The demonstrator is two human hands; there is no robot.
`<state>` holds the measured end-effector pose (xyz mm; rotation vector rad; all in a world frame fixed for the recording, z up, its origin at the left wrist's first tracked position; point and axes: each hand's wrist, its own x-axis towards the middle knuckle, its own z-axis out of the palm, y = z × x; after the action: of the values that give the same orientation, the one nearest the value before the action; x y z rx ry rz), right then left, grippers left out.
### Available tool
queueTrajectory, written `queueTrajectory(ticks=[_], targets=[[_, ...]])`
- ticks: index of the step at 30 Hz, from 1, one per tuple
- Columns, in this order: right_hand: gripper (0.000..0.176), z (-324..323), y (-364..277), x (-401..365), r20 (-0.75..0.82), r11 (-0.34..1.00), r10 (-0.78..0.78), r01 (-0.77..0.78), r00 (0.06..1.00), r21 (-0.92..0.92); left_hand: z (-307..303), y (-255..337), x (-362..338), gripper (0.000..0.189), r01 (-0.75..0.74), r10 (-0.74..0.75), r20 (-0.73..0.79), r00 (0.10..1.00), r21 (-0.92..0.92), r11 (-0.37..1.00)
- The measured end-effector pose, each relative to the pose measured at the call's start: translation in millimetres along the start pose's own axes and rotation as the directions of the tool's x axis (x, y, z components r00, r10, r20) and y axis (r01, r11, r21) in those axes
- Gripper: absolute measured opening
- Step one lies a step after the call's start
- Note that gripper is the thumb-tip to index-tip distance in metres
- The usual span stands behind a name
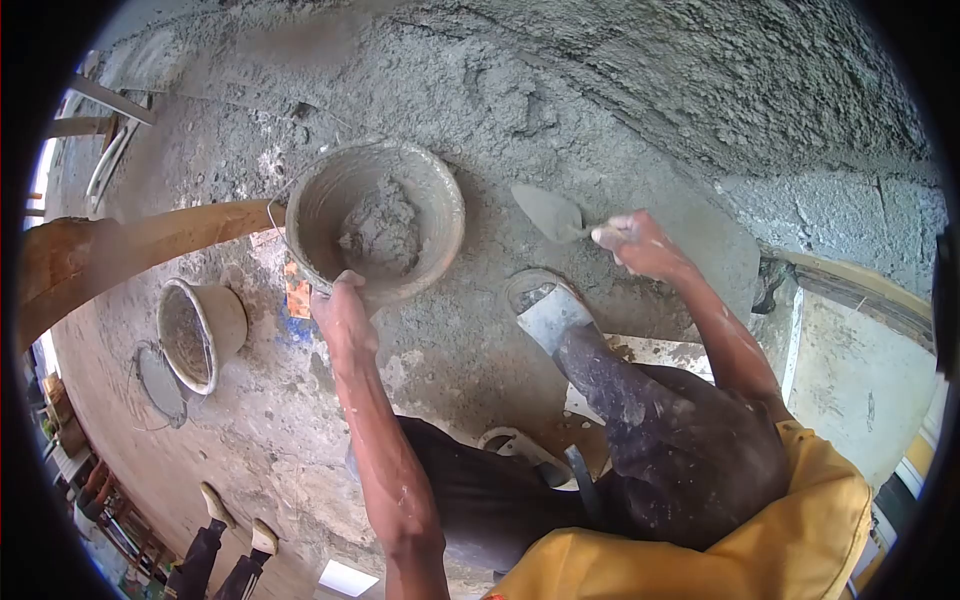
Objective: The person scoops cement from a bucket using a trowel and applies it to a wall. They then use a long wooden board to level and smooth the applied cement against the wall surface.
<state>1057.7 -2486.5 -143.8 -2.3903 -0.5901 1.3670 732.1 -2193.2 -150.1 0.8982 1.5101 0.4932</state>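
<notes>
My left hand (345,312) grips the near rim of a round bucket (448,215), which is tilted a little and holds a lump of wet grey mortar (384,230). To the right of the bucket, my right hand (642,245) is closed round the handle of a pointed trowel (548,212). The trowel's blade points left, toward the bucket, and is apart from it, over the mortar-covered floor (490,110).
A second bucket (228,318) stands at the left beside a round lid-like disc (160,385). A wooden pole (190,218) reaches the held bucket's left side. Rough plastered wall (800,90) rises upper right. Another person's legs (198,555) show lower left. A pale board (850,385) lies right.
</notes>
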Motion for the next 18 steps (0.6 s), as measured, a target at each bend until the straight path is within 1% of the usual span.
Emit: queueTrajectory(ticks=[1, 2, 4, 5, 7, 8, 9, 11, 12, 14, 15, 17, 18], targets=[[0.046, 11.8, 9.7, 15.7, -0.007, 0.999, 0.012, -0.013, 1.0, -0.036, -2.5, -4.9, 5.8, 0.028, 0.01, -0.01, -0.013, 1.0, 0.013, 1.0], [0.047, 22.3, 17.2, 33.9, -0.02, 0.997, 0.022, -0.023, 1.0, -0.067, -0.7, -7.7, 9.4, 0.025, -0.01, 0.011, -0.02, 1.0, 0.061, 0.998], [0.049, 27.0, -3.2, 63.5, -0.012, 0.995, 0.09, -0.09, 0.996, -0.045, 7.2, -2.0, 6.0, 0.025, -0.036, 0.037, -0.007, 0.999, 0.1, 0.994], [0.05, 22.1, -36.0, 89.4, 0.009, 0.991, 0.136, -0.136, 0.991, -0.006, 13.2, 1.0, 2.6, 0.025, -0.051, 0.052, -0.004, 0.999, 0.112, 0.992], [0.05, 15.4, -88.5, 114.6, -0.112, 0.994, 0.107, -0.107, 0.988, 0.012, 17.8, 8.5, -5.0, 0.027, -0.028, 0.031, -0.013, 0.999, 0.172, 0.985], [0.049, 17.4, -85.9, 135.6, -0.224, 0.999, 0.016, -0.028, 0.975, -0.047, 22.6, 13.2, -4.9, 0.028, -0.027, 0.031, -0.014, 0.999, 0.197, 0.98], [0.048, 24.9, -78.8, 155.7, -0.324, 0.993, -0.077, 0.042, 0.943, -0.114, 25.6, 13.4, -7.3, 0.028, -0.082, 0.084, -0.011, 0.996, 0.139, 0.987], [0.049, 34.7, -86.9, 185.5, -0.408, 0.995, -0.044, 0.002, 0.912, -0.104, 31.6, 7.9, -12.7, 0.028, -0.187, 0.187, -0.009, 0.982, 0.017, 0.982], [0.049, 36.3, -85.8, 190.9, -0.451, 0.995, -0.019, -0.026, 0.892, -0.093, 33.1, 8.9, -13.0, 0.028, -0.179, 0.178, 0.008, 0.984, 0.06, 0.982], [0.051, 40.7, -71.2, 183.8, -0.414, 0.999, -0.009, -0.01, 0.91, -0.044, 23.8, 9.6, -15.6, 0.026, -0.146, 0.143, 0.033, 0.989, 0.156, 0.977], [0.052, 36.7, -74.4, 186.6, -0.398, 0.999, -0.034, 0.021, 0.917, -0.037, 22.2, 7.0, -10.7, 0.026, -0.136, 0.134, 0.022, 0.991, 0.159, 0.978], [0.05, 44.1, -66.8, 173.0, -0.457, 0.996, -0.073, 0.045, 0.887, -0.071, 17.6, 3.1, -5.9, 0.025, -0.106, 0.104, 0.023, 0.994, 0.2, 0.974], [0.049, 42.3, -69.2, 170.6, -0.491, 0.993, -0.106, 0.068, 0.865, -0.095, 19.6, 3.4, -5.0, 0.025, -0.139, 0.137, 0.023, 0.99, 0.163, 0.977]])
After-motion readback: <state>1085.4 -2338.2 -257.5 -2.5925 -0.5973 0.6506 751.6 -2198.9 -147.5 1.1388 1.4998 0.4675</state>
